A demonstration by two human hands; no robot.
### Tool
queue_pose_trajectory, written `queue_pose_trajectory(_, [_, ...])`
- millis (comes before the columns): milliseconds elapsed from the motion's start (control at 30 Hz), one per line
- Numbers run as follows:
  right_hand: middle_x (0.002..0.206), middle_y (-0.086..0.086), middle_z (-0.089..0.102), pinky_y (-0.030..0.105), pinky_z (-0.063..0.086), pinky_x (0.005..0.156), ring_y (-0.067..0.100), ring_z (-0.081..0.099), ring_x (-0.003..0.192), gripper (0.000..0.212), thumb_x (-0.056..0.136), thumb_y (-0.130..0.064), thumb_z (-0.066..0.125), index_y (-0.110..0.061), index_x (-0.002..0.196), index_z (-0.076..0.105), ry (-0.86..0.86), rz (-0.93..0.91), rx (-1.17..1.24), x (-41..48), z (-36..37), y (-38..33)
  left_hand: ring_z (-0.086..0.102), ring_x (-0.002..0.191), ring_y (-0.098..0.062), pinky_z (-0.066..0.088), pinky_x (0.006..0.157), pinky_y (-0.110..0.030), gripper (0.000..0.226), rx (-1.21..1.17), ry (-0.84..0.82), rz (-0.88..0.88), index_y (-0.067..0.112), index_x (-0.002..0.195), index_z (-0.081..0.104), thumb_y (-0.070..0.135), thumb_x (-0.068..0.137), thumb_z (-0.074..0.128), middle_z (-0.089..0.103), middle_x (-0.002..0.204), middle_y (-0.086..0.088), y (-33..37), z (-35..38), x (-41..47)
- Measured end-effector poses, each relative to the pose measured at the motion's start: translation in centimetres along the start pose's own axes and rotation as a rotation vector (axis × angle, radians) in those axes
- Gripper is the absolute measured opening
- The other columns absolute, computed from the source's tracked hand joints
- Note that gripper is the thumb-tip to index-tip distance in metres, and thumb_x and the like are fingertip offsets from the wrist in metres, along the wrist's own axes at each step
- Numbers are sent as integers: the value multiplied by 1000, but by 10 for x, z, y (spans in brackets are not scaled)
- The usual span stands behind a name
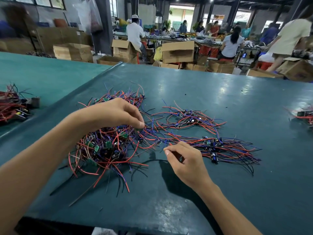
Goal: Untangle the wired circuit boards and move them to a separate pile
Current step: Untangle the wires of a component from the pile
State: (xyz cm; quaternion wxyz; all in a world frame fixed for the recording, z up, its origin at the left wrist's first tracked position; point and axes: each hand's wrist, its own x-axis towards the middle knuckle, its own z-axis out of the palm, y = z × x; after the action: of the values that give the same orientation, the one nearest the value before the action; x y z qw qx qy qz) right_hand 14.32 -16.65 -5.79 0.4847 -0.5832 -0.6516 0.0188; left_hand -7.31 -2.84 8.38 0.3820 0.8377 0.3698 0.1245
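I see the left hand (118, 112) pinching a small green circuit board (139, 129) (wires trailing right); the right hand (186, 161) pinches a thin black wire (152, 160).

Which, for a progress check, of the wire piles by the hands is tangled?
The heap under the left hand: wires knotted every way; the two piles right of it lie straighter.

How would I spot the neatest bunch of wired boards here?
On the dark green table, look just beyond the right hand. Unlike the tangled heap under the left hand, the neat bunch there has wires running side by side.
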Motion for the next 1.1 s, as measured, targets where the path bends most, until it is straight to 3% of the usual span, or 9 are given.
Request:
queue_pose_trajectory(100, [80,-2,66,36,52,68,13,63,73,6,90,-12,72,-14,92,77,-5,1,5,0,0,-1,59,65,-5,39,58,-19,4,-145,100,-63,22,86,80,25,84,78,73,82,5,4,-9,-1])
queue_pose_trajectory(333, [79,-8,62,28,49,65,9,59,68,9,89,-18,69,-16,94,77,-27,-18,0,-1,1,-3,71,65,-16,42,60,-27,15,-400,135,-230,16,95,79,15,92,64,73,79,7,7,-10,1])
queue_pose_trajectory(467, [80,-9,62,28,50,66,9,58,69,10,90,-19,69,-16,94,77,-35,-5,-7,-1,1,-2,75,75,-23,53,75,-35,17,-507,103,-259,10,94,77,13,93,60,71,69,5,6,-7,4])
queue_pose_trajectory(567, [80,-8,63,30,51,65,10,60,70,11,90,-20,68,-15,94,77,-32,-8,-1,-2,1,-3,68,64,-16,58,61,-30,17,-510,69,-236,11,92,78,6,92,63,69,69,3,3,-5,3])
queue_pose_trajectory(700, [80,-8,63,29,50,65,10,59,69,10,89,-19,69,-15,94,77,-31,-9,13,-1,1,-4,61,57,-11,51,50,-20,15,-457,42,-137,8,95,78,-2,88,69,65,66,-3,-1,-6,-2])
queue_pose_trajectory(800, [80,-8,62,25,48,66,8,59,69,11,89,-19,69,-14,93,77,-30,-9,6,-1,1,-4,63,64,-12,52,56,-19,19,-462,56,-78,6,101,78,1,84,74,72,79,-8,2,-6,-5])
queue_pose_trajectory(900, [80,-9,63,22,48,66,7,59,70,13,90,-20,68,-13,93,78,-29,-7,8,-1,0,-4,68,79,-21,58,71,-24,33,-514,100,-8,5,106,76,9,73,78,74,96,-19,8,-9,-10])
queue_pose_trajectory(1100, [82,-5,65,35,52,66,13,62,72,11,90,-18,68,-13,94,77,-17,-29,7,0,0,-3,73,99,-28,60,89,-38,33,-652,199,213,2,114,69,14,83,68,72,112,-20,27,-16,-30])
